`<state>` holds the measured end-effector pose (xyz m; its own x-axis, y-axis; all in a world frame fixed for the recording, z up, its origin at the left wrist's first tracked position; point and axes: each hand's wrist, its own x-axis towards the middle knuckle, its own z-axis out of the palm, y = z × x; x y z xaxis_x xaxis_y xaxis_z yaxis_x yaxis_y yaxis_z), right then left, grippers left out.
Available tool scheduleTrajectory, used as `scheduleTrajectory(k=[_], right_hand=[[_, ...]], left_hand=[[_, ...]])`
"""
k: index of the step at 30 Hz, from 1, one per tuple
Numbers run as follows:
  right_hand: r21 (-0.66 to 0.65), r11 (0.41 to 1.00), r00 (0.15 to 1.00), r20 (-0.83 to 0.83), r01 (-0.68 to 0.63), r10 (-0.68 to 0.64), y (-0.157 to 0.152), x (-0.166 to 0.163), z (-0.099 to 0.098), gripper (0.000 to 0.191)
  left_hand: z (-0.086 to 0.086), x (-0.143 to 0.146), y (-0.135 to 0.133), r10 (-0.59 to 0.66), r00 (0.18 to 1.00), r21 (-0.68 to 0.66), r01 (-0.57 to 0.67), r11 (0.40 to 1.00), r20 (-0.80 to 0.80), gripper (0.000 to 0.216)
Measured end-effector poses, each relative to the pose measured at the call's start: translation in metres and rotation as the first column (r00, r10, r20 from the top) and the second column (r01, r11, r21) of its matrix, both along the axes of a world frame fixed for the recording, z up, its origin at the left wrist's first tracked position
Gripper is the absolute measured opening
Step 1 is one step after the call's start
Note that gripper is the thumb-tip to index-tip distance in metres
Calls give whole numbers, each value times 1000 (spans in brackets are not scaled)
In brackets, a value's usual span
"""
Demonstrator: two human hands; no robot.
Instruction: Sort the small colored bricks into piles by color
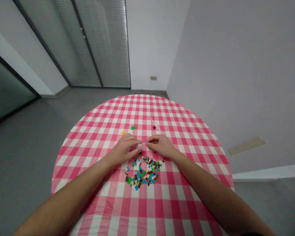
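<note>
My left hand (pixel 124 149) and my right hand (pixel 161 145) meet over the middle of a round table (pixel 186 196) covered in a red-and-white checked cloth. The fingertips of both hands are pinched together and touch at a tiny piece too small to name. Just in front of the hands, nearer to me, lies a pile of small coloured bricks (pixel 143 173), blue, green, brown and pale.
A loose green brick (pixel 133 127), a yellow brick (pixel 123 132) and a dark brick (pixel 154 127) lie on the cloth beyond the hands. Grey floor surrounds the table, with glass partitions and blinds at the back left and a white wall to the right.
</note>
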<state>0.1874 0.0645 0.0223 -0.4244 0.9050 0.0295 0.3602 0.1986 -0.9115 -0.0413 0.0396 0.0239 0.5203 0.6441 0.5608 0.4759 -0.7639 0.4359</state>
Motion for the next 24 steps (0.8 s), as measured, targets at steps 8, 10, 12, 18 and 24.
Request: scheduleTrajectory(k=[8, 10, 12, 18, 24], right_hand=[[243, 970, 939, 331, 7, -90, 27, 41, 2, 18], [250, 967, 912, 407, -53, -55, 27, 45, 2, 21], [235, 970, 899, 435, -61, -49, 25, 46, 2, 21], [184, 978, 888, 460, -97, 1, 17, 43, 10, 15], [202, 975, 884, 468, -90, -15, 17, 43, 10, 10]], left_hand=[[0, -5, 5, 64, 998, -43, -63, 997, 18, 12], [0, -6, 6, 71, 997, -42, -70, 997, 16, 13], [0, -7, 7, 76, 997, -45, -76, 996, 13, 14], [-1, -7, 9, 91, 996, -81, -92, 992, -17, 15], [1, -7, 8, 86, 996, -106, -88, 990, -26, 17]])
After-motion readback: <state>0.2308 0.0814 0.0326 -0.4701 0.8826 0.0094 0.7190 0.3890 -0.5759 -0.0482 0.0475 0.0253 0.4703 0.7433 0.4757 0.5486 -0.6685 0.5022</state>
